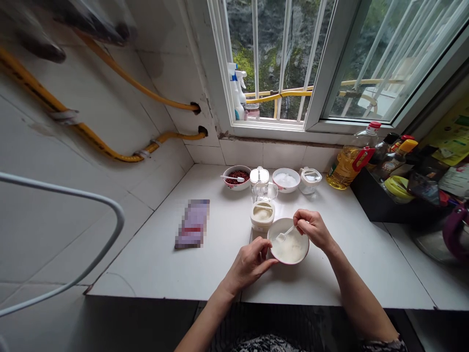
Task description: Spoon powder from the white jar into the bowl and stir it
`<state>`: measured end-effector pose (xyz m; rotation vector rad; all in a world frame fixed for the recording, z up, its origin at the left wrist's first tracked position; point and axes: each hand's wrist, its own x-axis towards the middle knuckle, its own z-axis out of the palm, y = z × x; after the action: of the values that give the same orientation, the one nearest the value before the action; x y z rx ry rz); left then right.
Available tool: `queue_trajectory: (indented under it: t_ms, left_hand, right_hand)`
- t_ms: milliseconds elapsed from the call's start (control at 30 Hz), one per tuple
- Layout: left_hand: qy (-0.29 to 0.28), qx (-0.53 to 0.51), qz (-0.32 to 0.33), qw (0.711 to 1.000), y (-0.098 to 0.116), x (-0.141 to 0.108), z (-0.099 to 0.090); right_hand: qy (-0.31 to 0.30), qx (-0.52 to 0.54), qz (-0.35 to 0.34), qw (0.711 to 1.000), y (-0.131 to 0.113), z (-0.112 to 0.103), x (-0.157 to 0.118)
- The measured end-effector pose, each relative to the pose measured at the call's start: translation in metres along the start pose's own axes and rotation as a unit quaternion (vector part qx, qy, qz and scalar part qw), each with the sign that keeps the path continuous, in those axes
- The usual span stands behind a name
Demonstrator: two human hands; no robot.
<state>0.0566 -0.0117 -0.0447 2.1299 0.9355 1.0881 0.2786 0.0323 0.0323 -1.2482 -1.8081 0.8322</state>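
Note:
My left hand steadies a white bowl at its left rim, thumb low on the side and fingers curled at the edge. Inside the bowl lies a pale, whitish powder. Pinched in my right hand is a small white spoon, its head over the powder inside the bowl. Just behind the bowl stands a cream seasoning jar with its clear lid flipped up; pale granules show inside. Whether the spoon carries any powder is hard to see.
Along the back wall stand a bowl of dark red spice with a white spoon, a white-lidded jar, a bowl of white crystals and a clear-lidded jar. A blurred purple packet lies left; an oil bottle stands right.

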Motion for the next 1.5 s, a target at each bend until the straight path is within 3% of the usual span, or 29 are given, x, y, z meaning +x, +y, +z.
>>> queue_trajectory:
  t_ms: [367, 733, 1033, 1300, 1500]
  left_hand:
    - [0.0, -0.004, -0.001, 1.0, 0.0, 0.0, 0.0]
    - [-0.003, 0.0, -0.007, 1.0, -0.001, -0.001, 0.0]
    - [-0.002, -0.001, -0.001, 1.0, -0.001, 0.0, 0.0]
    - [-0.004, -0.004, -0.002, 1.0, -0.001, 0.0, 0.001]
    - [-0.001, -0.005, 0.006, 1.0, -0.001, 0.001, 0.0]
  right_hand:
    - [0.013, -0.078, -0.009, 0.997, 0.005, 0.001, 0.002]
    - [-0.07, -0.101, -0.091, 0.988, -0.002, 0.016, -0.003]
    - [-0.017, 0.079, 0.069, 0.994, 0.003, 0.0, 0.001]
    - [0.005, 0.191, 0.151, 0.97, 0.005, 0.002, 0.007]
    - [0.026, 0.249, 0.167, 0.954, 0.008, -0.002, 0.01]
